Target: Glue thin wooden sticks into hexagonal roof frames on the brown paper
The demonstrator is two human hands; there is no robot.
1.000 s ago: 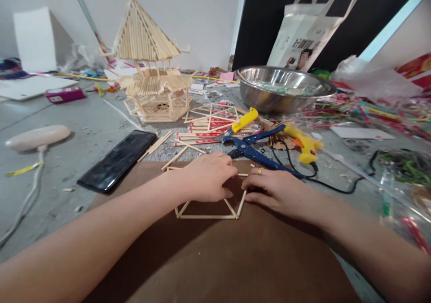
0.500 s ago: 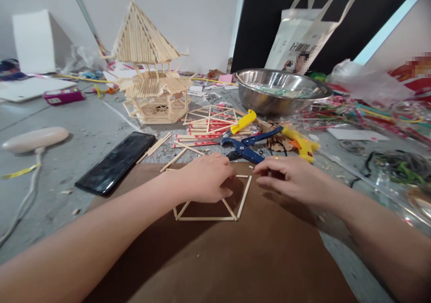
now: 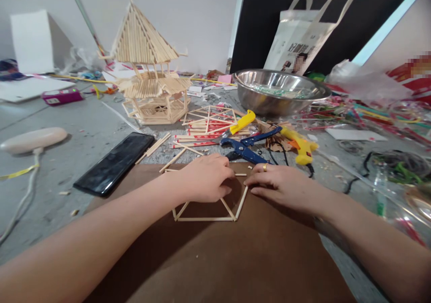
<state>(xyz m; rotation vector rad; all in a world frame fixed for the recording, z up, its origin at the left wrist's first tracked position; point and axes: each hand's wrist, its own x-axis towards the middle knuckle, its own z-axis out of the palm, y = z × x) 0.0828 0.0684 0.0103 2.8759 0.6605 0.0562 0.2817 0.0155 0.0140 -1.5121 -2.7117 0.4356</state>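
Note:
A flat frame of thin wooden sticks lies on a brown sheet. Over its middle rests my left hand, fingers curled down and closed; what they hold or press on is hidden beneath. My right hand, with a ring on one finger, is at the frame's right corner. Its bent fingertips close at the upper end of the slanted wooden stick on that side. Just beyond the hands lie blue-handled pliers, a yellow-handled knife and a yellow glue gun.
A stick-built pavilion model stands at the back left. Red-marked sticks are heaped before it. A black phone and white lamp-like device lie left. Behind are a metal bowl and a tote bag; clutter fills the right.
My right hand has moved slightly left and down, bringing its fingertips onto the upper end of the right stick. The left hand stays in place over the frame.

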